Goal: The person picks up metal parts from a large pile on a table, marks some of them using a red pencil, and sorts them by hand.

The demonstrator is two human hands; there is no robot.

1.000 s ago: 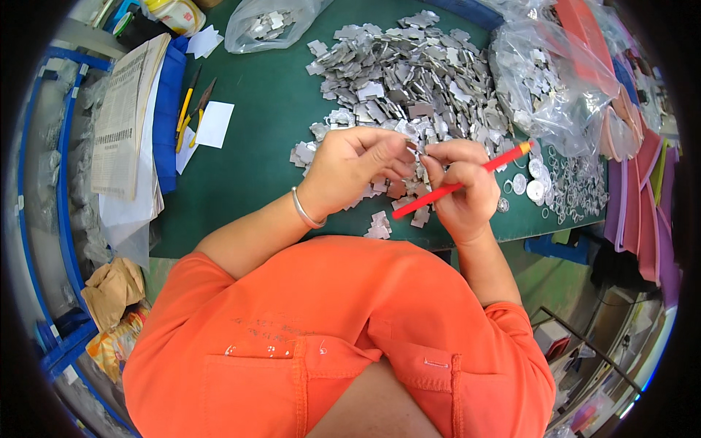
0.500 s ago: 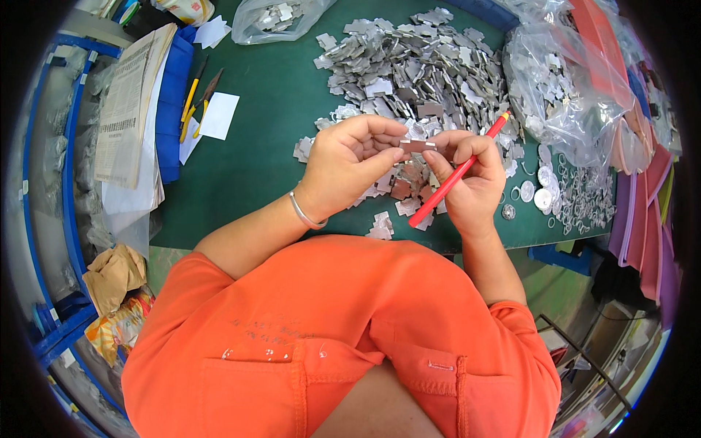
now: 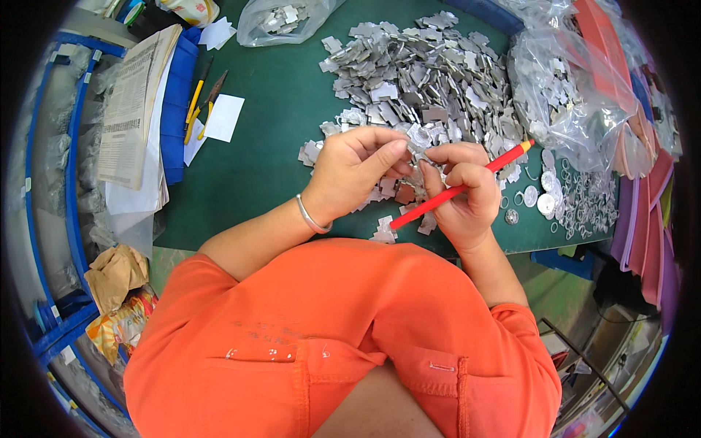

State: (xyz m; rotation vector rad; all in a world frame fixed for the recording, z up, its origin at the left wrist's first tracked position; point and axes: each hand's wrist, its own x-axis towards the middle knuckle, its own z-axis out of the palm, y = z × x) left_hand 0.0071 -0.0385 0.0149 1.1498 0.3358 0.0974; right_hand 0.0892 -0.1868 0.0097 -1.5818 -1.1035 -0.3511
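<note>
In front of my chest, my left hand (image 3: 359, 169) pinches a small flat metal piece (image 3: 415, 152) between thumb and fingers, seen nearly edge-on and partly hidden. My right hand (image 3: 471, 196) faces it, thumb and index fingertips at the piece's other side. A red pencil-like stick (image 3: 425, 209) with a yellow end lies across that hand, held by the curled fingers and slanting up to the right. Just beyond both hands spreads a heap of notched grey metal plates (image 3: 409, 80). A few loose plates (image 3: 383, 228) lie near the table edge.
The green table (image 3: 263, 95) carries yellow-handled pliers (image 3: 212, 106), white paper (image 3: 223, 118) and a blue bin (image 3: 177, 109) on the left. Clear bags of metal parts (image 3: 281, 22) lie behind. Rings (image 3: 580, 204) and round discs (image 3: 546, 203) sit at the right.
The metal piece has tilted from facing me to nearly edge-on. My right hand has lowered slightly, and the red stick lies at a shallower slant.
</note>
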